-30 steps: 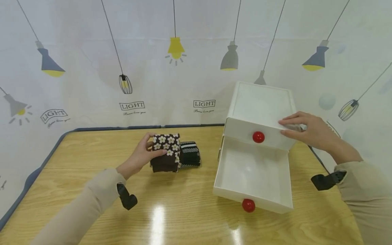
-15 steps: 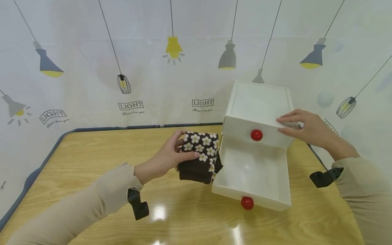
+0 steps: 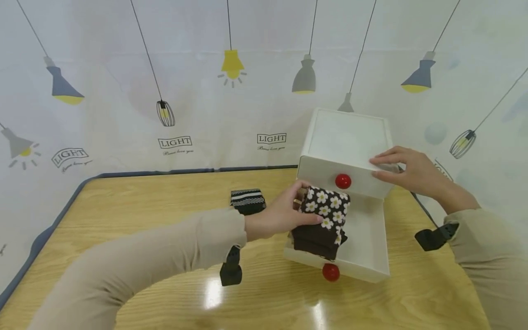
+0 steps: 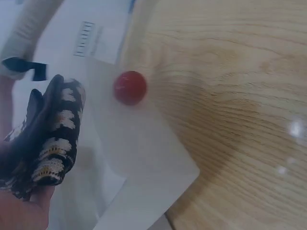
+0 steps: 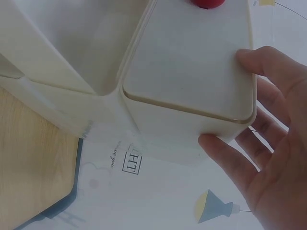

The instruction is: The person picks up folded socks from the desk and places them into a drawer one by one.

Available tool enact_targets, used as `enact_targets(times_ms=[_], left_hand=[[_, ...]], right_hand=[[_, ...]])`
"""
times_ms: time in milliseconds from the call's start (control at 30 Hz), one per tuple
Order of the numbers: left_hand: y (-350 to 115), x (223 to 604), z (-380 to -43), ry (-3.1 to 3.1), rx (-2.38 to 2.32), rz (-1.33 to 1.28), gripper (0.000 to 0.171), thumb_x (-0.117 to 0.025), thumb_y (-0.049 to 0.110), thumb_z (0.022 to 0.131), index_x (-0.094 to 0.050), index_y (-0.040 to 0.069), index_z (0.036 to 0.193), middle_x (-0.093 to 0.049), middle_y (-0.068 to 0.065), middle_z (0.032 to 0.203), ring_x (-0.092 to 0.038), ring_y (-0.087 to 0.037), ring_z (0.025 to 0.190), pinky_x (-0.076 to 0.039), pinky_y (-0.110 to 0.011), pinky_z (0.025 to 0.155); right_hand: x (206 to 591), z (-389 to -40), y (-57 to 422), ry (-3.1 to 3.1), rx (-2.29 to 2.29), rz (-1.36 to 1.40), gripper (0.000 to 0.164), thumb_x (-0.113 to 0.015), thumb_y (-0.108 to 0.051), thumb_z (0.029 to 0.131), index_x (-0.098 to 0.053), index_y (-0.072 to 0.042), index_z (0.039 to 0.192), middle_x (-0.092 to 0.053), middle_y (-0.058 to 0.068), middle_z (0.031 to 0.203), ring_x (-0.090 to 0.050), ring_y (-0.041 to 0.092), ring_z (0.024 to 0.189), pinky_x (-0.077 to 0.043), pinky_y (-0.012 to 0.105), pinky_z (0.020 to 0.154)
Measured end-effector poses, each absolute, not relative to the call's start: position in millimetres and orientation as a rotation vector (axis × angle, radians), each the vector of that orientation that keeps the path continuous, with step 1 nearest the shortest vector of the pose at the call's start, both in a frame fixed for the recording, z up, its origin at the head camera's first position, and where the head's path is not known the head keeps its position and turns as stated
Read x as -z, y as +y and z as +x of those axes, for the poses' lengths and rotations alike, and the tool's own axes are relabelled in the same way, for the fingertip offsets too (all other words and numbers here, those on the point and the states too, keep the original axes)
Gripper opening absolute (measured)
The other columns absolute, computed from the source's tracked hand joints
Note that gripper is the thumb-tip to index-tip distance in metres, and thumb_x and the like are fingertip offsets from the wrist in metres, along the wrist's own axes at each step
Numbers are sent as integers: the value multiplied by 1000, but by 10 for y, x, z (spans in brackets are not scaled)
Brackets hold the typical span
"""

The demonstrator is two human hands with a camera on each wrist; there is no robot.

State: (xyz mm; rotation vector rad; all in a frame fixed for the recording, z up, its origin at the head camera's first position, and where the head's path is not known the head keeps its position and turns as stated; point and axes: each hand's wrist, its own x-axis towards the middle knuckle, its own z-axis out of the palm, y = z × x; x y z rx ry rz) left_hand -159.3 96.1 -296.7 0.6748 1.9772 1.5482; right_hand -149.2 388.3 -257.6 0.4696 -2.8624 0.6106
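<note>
My left hand [image 3: 284, 213] pinches a folded pair of dark brown socks [image 3: 321, 220] with white daisies, thumb in front and fingers behind. The socks hang over the left part of the pulled-out lower drawer [image 3: 367, 238]. In the left wrist view, the flowered knit [image 4: 60, 129] shows above the drawer's front and its red knob [image 4: 130, 88]. My right hand [image 3: 416, 174] rests on the upper right corner of the white drawer box [image 3: 346, 137]. Seen from the right wrist, its extended fingers and thumb touch the faces of the box [image 5: 187, 62].
A folded black sock bundle [image 3: 248, 200] with white stripes lies on the wooden table [image 3: 165, 284], left of the drawers. The upper drawer is pushed in, its red knob [image 3: 343, 181] above the lower drawer. Behind stands a wall sheet [image 3: 198, 91] printed with lamps.
My left hand has carried the daisy socks rightward from beside the striped bundle to over the lower drawer. The right hand has stayed on the box corner.
</note>
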Motion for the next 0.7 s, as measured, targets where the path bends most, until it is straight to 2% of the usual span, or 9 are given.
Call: enact_targets(times_ms=[200,367,533,700], left_hand=[[1231,3037,-1609,2085,-1491,677,51,-71,11,75,-43,14,117,-49,-4,102,-53,-16,87,-48,-25,70],[1414,3120,-1659,2141,-1504,572,51,-73,13,73,-45,14,116,-50,-1,100,-52,-14,89,-47,-24,71],[1556,3143,-1651,2152,-1501,460,59,-73,17,73,-42,14,123,-49,-2,104,-50,-15,92,-46,-27,74],[1702,3132,-1600,2161,-1469,471,61,-74,17,73,-41,14,124,-49,-3,107,-49,-16,94,-44,-27,75]], right_hand=[[2563,-1511,3882,-2875,-623,454,33,-65,-15,81,-61,1,110,-53,17,108,-50,32,93,-44,45,66],[2553,-1534,3882,-2891,-641,441,35,-64,-16,81,-60,1,111,-52,19,110,-48,35,96,-43,51,69],[2556,-1529,3875,-2889,-637,455,34,-64,-16,81,-60,1,111,-52,18,109,-49,34,94,-43,51,68],[2568,-1516,3880,-2878,-628,453,33,-65,-16,81,-61,-1,110,-53,16,109,-51,32,91,-44,48,66]])
